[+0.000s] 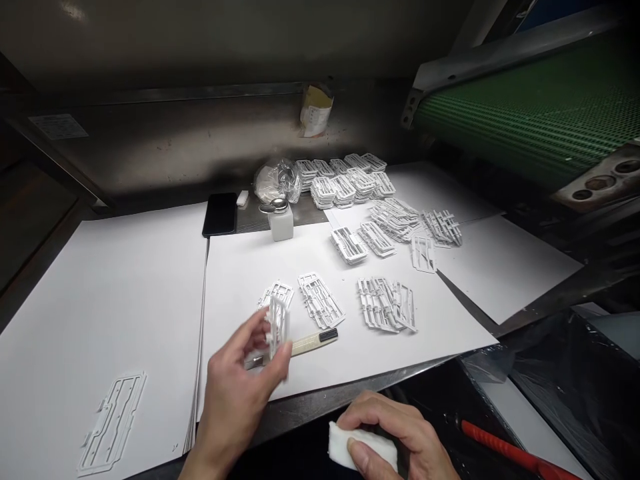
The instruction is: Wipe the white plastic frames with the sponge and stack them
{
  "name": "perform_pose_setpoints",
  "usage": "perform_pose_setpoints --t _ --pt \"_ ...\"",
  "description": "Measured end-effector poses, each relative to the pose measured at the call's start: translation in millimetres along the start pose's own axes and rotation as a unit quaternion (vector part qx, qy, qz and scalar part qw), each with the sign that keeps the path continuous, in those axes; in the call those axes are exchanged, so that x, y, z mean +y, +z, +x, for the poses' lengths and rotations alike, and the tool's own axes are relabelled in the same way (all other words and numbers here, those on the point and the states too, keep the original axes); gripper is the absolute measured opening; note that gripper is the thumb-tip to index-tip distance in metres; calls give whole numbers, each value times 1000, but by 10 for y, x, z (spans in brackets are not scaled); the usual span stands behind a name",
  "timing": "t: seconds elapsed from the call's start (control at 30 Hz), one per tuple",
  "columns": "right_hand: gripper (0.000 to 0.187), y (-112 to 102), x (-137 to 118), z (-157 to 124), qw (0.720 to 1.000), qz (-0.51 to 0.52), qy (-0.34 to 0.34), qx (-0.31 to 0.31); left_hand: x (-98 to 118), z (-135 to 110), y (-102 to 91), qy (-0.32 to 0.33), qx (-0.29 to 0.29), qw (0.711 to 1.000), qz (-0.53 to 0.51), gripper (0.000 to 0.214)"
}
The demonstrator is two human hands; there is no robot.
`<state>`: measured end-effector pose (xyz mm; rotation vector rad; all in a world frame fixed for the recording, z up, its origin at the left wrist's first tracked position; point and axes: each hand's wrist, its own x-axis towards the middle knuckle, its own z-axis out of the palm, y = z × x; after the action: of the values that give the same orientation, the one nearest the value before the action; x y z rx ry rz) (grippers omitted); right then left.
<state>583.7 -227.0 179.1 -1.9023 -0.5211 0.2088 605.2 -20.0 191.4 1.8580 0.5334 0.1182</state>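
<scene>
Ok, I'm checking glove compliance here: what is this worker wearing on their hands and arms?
Nothing visible. The left hand and right hand are both bare: no gloves, rings or tape. The wrists at the picture's bottom edge are bare too, with no cuff or watch in view; the arms beyond are out of frame.

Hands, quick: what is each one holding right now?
Left hand: closed on a white plastic frame part, held on edge.
Right hand: closed on a white wiping pad.
</scene>
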Motion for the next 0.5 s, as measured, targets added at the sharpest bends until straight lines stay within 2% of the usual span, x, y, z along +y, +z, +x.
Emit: perform_pose_setpoints --t 0.03,0.1,0.17,0.23,0.33,0.5 --pt "12 -13 1 10 1000 -1 1 6 -22 -109 -47 -83 -36 986 -137 52" --pt "11 -24 16 21 1000 -3 5 16 -103 -307 -122 -227 -105 901 -355 45" --pt "12 -10 39 22 1000 -10 14 20 -212 -461 -160 -317 -136 817 -463 36" --pt "12 26 53 23 1000 -14 16 15 -312 -566 -162 -366 -139 766 -510 36" --pt "12 84 37 35 1000 -3 9 -9 -397 -650 -127 -379 -157 738 -535 47" --pt "11 125 -11 48 1000 7 18 -17 -404 -667 -80 -370 -166 743 -532 53"
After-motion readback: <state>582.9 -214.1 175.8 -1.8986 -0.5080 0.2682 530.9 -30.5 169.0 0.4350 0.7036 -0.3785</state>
